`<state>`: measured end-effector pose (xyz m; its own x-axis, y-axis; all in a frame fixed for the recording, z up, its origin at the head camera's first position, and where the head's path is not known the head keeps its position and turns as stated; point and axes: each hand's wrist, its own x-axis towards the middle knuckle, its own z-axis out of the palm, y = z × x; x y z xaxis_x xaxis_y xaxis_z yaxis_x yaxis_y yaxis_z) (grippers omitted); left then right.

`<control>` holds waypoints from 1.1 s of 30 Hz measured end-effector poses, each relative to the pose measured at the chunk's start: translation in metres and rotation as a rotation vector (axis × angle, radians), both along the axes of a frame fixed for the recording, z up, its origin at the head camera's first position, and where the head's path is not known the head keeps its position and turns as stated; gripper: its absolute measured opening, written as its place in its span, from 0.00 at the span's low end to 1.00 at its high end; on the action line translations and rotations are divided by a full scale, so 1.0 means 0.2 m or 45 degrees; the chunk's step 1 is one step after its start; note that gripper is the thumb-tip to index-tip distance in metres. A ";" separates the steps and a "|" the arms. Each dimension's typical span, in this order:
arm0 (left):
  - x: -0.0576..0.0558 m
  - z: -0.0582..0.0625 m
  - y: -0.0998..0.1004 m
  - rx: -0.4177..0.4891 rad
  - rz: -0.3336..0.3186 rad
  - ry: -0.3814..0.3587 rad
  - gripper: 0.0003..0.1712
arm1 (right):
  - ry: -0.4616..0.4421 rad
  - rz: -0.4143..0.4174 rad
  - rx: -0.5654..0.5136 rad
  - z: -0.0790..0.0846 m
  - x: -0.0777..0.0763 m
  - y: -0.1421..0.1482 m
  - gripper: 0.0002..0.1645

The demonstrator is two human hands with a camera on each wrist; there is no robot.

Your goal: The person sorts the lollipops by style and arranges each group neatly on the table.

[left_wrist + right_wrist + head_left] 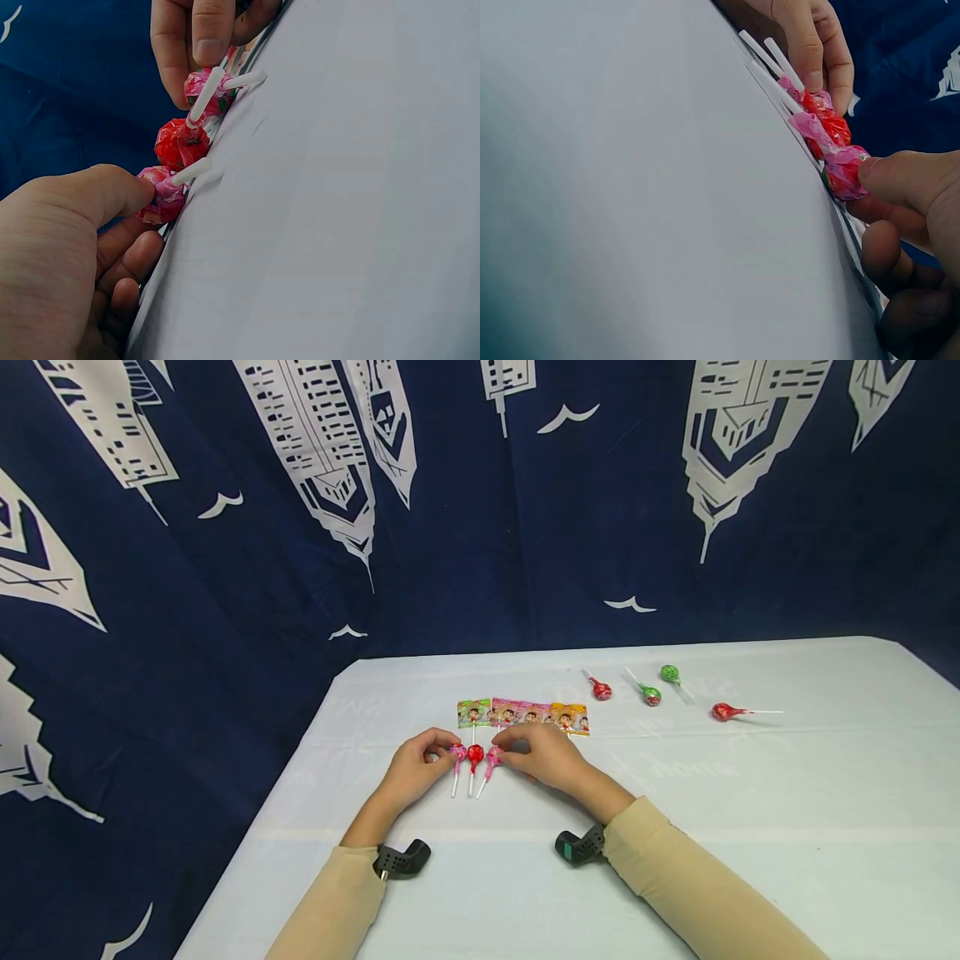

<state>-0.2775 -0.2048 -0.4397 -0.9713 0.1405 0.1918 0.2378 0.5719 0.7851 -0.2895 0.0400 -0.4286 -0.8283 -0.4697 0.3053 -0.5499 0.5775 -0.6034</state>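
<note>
Near the middle of the table, three wrapped lollipops lie side by side, their white sticks toward me. My left hand (414,767) pinches the head of the left pink lollipop (458,752) between thumb and finger. The right pink lollipop (492,757) is pinched the same way by my right hand (550,757). Between them sits a red lollipop (476,753), which neither hand holds. In the right wrist view, the thumb presses on the pink wrapper (844,171). The left wrist view shows the red lollipop (180,144) close against the pink ones.
Just beyond my hands is a row of flat candy packets, green (473,712), pink (521,712) and orange (570,718). Several more lollipops lie at the back right, among them a red one (723,712) and a green one (670,674). A dark blue printed cloth (465,568) hangs behind the white table (750,827).
</note>
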 end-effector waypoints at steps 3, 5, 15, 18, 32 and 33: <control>-0.01 -0.01 0.00 -0.004 0.000 0.003 0.10 | -0.002 0.004 -0.003 0.00 0.00 0.01 0.12; -0.01 -0.01 0.00 -0.010 0.005 0.005 0.10 | -0.004 0.004 -0.007 0.00 0.00 0.01 0.13; -0.01 -0.02 -0.01 -0.010 -0.005 0.024 0.10 | -0.092 0.014 -0.067 0.03 0.00 0.03 0.15; -0.01 -0.02 -0.01 -0.008 -0.004 0.024 0.10 | -0.085 0.002 -0.083 0.06 0.00 0.05 0.14; 0.00 -0.01 0.00 -0.028 0.006 0.023 0.10 | -0.224 -0.170 -0.180 0.20 -0.05 0.21 0.18; 0.00 -0.01 0.00 -0.028 0.007 0.023 0.10 | -0.203 -0.188 -0.180 0.21 -0.05 0.23 0.18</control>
